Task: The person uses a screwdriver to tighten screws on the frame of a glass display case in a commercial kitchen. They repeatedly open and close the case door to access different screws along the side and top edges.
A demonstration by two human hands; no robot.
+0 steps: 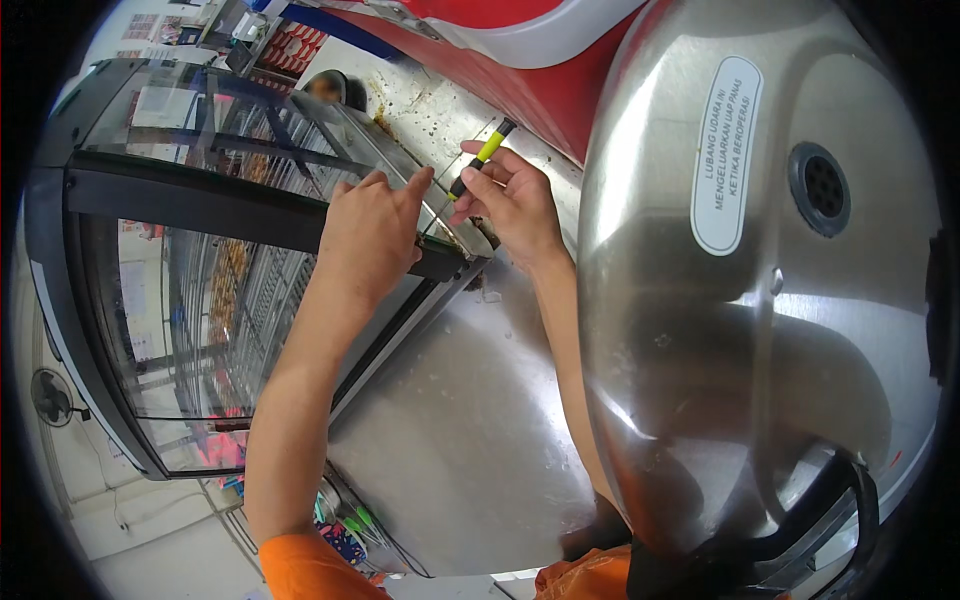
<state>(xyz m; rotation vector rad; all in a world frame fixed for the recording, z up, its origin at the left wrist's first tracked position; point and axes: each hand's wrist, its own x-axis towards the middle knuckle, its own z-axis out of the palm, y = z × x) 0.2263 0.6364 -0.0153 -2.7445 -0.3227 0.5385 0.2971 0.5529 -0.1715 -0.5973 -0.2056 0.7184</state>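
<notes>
My right hand holds a screwdriver with a yellow and black handle, its fingers closed round the lower part. The thin shaft slants down toward the end corner of a glass display case with a black frame. My left hand lies at that same corner, over the black frame bar and just left of the shaft. Its fingers are bent and turned away from view, the index finger raised highest. Whatever they grip there is hidden. Inside the case, wire racks show through the glass.
A large rounded steel machine with a vent and a label stands close on the right. Behind is a red box with a white rim. The steel worktop has brown crumbs at its far part. A wall fan hangs at far left.
</notes>
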